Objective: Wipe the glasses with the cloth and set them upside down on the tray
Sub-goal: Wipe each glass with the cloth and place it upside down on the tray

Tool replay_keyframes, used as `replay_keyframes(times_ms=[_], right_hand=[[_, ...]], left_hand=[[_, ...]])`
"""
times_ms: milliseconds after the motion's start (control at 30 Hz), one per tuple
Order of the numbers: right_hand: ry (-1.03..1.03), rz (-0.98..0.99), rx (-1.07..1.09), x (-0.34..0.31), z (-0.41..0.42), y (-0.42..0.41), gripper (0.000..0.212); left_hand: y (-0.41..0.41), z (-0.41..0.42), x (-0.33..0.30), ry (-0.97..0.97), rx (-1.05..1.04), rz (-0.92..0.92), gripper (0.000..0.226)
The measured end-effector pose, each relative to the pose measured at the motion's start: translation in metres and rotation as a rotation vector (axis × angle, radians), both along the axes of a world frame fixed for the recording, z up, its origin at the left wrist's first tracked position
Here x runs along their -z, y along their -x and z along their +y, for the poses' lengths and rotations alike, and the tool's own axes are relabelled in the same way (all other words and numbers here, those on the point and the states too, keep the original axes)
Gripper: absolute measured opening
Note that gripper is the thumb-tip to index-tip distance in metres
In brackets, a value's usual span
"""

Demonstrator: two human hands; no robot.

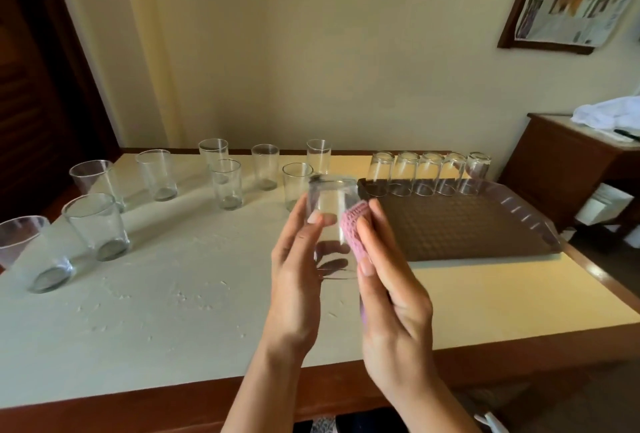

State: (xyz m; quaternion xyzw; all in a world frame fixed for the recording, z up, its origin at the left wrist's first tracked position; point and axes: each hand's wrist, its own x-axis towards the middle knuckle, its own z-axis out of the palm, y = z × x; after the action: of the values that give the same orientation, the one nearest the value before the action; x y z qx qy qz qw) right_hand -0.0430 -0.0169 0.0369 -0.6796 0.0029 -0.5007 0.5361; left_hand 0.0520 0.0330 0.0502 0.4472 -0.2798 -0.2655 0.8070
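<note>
A clear glass [331,206] is held above the table, base up and mouth toward me. My left hand [297,270] grips it from the left, fingers curled round its side. My right hand [388,280] presses a folded pink cloth [355,230] against the glass's right side, thumb over the cloth. A brown tray [478,228] lies to the right with several glasses [427,174] upside down along its far edge. Several upright glasses [227,183] stand on the table to the left and behind.
The cream table top [173,294] has a wooden rim near me. One upright glass [296,185] stands just behind the held one. A wooden side cabinet [568,162] with white cloth stands at the right; a dark door is at the left.
</note>
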Motion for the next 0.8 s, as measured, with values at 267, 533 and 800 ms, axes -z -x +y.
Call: replay_keyframes(times_ms=[267,533,800], right_hand=[[-0.103,0.025,0.004,-0.02,-0.029,-0.005,0.042],[-0.16,-0.013,-0.034,-0.019,-0.025,-0.006,0.049],[-0.042,0.028,-0.029,0.004,-0.008,0.001,0.045]], left_hand=[[0.014,-0.003,0.005,-0.064,-0.045,-0.081,0.083],[0.007,0.003,0.007,-0.036,0.165,-0.054,0.065],[-0.006,-0.003,0.007,-0.065,0.12,-0.06,0.059]])
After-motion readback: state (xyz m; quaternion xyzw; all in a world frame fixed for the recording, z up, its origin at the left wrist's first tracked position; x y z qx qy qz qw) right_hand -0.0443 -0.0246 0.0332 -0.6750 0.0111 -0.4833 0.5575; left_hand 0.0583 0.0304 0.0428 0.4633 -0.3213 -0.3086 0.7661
